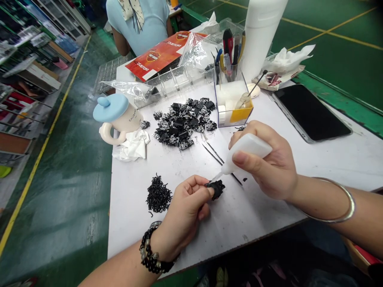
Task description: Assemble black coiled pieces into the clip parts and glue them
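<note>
My left hand (188, 203) pinches a small black part (217, 188) between thumb and fingers, just above the table. My right hand (266, 163) is wrapped round a white squeeze bottle (249, 149), tilted so that its narrow nozzle (218, 176) points down at the black part; whether the tip touches it I cannot tell. Left of my left hand lies a pile of tiny black curved pieces (158, 194). Further back spreads a heap of black and silver parts (182, 121). Tweezers (214, 153) rest on the table behind the nozzle, partly hidden by the bottle.
A lidded mug (128, 117) and crumpled tissue (133, 145) stand at the left edge. Behind my right hand are a clear organizer box (235, 115), a tall white bottle (260, 36) and a phone (311, 111). Orange-red packaging (158, 56) lies at the back, near a seated person (143, 28).
</note>
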Available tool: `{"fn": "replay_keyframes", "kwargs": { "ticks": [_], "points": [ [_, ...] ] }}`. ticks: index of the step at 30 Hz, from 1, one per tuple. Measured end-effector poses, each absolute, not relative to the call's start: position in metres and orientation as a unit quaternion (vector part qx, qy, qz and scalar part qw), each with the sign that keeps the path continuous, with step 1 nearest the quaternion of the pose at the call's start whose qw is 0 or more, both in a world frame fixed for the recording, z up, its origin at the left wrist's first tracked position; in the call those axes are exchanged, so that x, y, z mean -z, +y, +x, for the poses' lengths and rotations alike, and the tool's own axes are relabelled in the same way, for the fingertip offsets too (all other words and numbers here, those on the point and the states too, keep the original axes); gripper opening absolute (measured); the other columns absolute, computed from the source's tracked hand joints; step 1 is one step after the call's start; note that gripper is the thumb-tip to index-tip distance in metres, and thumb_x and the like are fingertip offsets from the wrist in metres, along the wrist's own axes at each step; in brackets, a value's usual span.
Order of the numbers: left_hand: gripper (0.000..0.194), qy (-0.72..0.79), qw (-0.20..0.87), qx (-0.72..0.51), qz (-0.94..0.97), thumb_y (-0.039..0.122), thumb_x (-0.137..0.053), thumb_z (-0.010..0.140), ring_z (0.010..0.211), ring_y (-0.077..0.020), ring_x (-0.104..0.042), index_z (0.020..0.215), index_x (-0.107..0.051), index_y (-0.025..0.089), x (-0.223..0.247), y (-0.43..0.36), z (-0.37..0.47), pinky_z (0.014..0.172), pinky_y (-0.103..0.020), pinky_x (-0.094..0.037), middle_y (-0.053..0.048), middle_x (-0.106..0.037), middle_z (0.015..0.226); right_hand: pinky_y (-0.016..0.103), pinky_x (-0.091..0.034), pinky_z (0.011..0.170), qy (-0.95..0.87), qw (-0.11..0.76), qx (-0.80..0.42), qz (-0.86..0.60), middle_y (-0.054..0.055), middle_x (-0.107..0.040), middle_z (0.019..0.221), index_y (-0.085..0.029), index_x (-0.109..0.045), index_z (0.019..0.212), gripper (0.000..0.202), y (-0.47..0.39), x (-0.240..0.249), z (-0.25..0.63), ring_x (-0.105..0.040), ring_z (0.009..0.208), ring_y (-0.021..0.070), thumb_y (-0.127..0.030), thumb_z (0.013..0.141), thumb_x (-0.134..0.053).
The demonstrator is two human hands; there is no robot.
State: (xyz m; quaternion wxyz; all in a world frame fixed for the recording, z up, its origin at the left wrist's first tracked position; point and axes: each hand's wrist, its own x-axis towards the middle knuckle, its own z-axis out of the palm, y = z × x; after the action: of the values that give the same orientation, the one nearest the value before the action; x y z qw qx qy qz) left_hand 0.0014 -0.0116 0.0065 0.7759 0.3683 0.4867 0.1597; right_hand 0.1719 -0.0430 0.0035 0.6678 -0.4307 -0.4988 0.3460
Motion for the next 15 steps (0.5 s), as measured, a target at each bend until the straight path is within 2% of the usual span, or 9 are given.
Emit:
{"fn": "replay_keyframes", "kwargs": {
  "ticks": [6, 15],
  "points": [
    [0.025, 0.491, 0.778, -0.165, 0.356, 0.017, -0.067, 0.065, 0.04, 0.0, -0.023, 0.08, -0.047, 0.015, -0.0061, -0.0098, 0.0015, 0.035, -0.013, -0.017, 0.008, -0.044, 0.056, 0.032, -0.031, 0.052, -0.446, 0.703, -0.363, -0.419, 0.0, -0.043, 0.061, -0.022, -0.045, 0.07, 0.027, -0.044, -0.0064, 0.1773, -0.042, 0.058, 0.016, -0.037, 0.08, -0.065],
    [0.025, 0.499, 0.773, -0.167, 0.355, 0.018, -0.066, 0.066, 0.04, 0.0003, -0.022, 0.08, -0.047, 0.015, -0.0081, -0.0091, 0.0024, 0.035, -0.013, -0.016, 0.006, -0.047, 0.059, 0.033, -0.032, 0.055, -0.501, 0.653, -0.371, -0.43, 0.0, -0.045, 0.066, -0.021, -0.045, 0.072, 0.025, -0.0477, -0.0031, 0.1756, -0.04, 0.058, 0.0143, -0.034, 0.083, -0.063]
  ]
}}
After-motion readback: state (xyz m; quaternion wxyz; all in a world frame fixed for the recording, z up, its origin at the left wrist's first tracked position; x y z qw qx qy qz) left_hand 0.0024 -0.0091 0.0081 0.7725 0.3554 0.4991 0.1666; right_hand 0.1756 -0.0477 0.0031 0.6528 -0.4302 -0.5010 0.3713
